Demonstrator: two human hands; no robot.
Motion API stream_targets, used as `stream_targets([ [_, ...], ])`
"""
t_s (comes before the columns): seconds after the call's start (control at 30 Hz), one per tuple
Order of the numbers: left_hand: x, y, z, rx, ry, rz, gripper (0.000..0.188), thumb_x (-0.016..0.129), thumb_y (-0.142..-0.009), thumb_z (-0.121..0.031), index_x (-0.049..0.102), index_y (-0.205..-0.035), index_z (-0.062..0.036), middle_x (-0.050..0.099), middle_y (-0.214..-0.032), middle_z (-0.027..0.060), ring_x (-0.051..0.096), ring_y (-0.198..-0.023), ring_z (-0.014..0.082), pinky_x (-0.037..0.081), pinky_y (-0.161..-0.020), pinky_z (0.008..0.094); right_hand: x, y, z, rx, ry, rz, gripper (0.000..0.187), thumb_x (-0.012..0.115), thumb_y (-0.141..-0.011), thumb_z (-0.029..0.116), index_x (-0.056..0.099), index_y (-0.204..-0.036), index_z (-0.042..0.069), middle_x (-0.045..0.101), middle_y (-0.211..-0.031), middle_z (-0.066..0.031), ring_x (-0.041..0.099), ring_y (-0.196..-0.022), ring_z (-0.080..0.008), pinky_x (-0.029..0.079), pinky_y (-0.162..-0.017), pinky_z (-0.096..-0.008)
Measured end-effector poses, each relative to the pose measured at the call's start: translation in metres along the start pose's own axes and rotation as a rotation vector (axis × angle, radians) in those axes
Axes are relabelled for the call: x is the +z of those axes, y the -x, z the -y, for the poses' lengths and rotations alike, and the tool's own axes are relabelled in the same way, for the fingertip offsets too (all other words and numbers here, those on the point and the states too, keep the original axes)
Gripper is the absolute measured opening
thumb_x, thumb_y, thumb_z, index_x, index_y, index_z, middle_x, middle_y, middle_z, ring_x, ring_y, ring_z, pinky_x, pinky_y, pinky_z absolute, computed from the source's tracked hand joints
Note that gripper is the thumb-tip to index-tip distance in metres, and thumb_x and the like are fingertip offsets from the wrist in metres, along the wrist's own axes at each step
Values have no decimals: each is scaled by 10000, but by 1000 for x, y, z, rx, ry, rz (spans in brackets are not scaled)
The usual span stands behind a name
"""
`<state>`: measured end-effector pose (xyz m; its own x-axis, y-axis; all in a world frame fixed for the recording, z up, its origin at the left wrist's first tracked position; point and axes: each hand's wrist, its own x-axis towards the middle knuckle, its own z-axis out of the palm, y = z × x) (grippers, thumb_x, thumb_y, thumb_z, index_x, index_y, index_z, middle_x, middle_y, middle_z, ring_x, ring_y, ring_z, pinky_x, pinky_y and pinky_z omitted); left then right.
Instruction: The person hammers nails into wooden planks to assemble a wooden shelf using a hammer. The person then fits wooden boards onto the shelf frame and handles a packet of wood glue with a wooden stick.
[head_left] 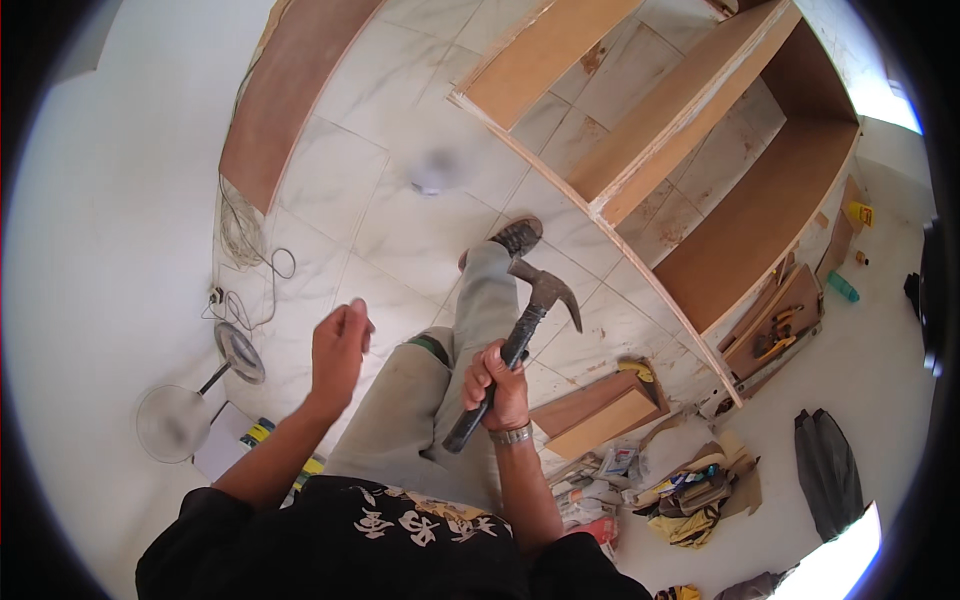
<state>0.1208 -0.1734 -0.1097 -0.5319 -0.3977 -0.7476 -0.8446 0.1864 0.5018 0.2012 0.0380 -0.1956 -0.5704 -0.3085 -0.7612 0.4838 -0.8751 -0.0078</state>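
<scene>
My right hand (pixel 497 385) is wrapped round the dark grip of a claw hammer (pixel 545 290). The hammer tilts up over my legs, its metal head and curved claw pointing away from me. To the left, my left hand (pixel 340 345) is raised above the tiled floor with its fingers curled in and pressed together. What it holds, if anything, is hidden. A wooden shelf frame (pixel 640 150) lies on the floor ahead and to the right, apart from both hands.
A long brown board (pixel 290 100) lies at the far left, beside a coiled cable (pixel 240 235). Two round discs on a rod (pixel 215 378) stand at the left. Right: wood offcuts (pixel 600 422), a tool tray (pixel 775 325), piled bags and cloths (pixel 690 480), a teal bottle (pixel 843 287).
</scene>
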Motion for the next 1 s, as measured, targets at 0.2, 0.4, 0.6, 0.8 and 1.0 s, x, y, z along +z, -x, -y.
stream_targets([
  [0.2,-27,-134,-57,-105,332,376,398,517,-933,-14,461,-1325,20,565,-1069,87,587,-940,179,488,-991,390,23,-68,38,-115,445,-195,261,712,-941,227,538,-932,32,482,-643,-25,512,-467,-138,472,-386,-306],
  [0.4,78,-241,-154,355,29,518,386,687,-927,-100,576,-1247,86,652,-1202,151,664,-1025,193,522,-968,319,67,-102,82,-35,604,-287,322,679,-968,296,529,-949,12,489,-654,-24,463,-451,-101,399,-377,-273],
  [0.6,158,-347,-213,1034,-262,632,196,742,-898,-134,722,-1050,-12,727,-945,48,657,-927,103,501,-857,240,113,-134,88,-183,318,-368,390,554,-1012,435,513,-931,56,462,-639,-10,434,-446,-99,380,-372,-273],
  [0.8,236,-373,-252,2011,-452,654,242,718,-781,-18,652,-1002,-92,629,-909,130,606,-902,313,485,-822,412,104,-201,80,-346,-251,-299,391,489,-1018,479,489,-922,100,400,-636,12,371,-450,-98,336,-379,-285],
  [1.0,246,-466,-215,733,226,330,226,574,-964,-251,608,-918,-32,548,-798,11,527,-745,131,444,-657,310,89,-219,75,-244,-206,-198,383,503,-1012,479,481,-920,108,397,-645,22,359,-444,-91,330,-372,-271],
])
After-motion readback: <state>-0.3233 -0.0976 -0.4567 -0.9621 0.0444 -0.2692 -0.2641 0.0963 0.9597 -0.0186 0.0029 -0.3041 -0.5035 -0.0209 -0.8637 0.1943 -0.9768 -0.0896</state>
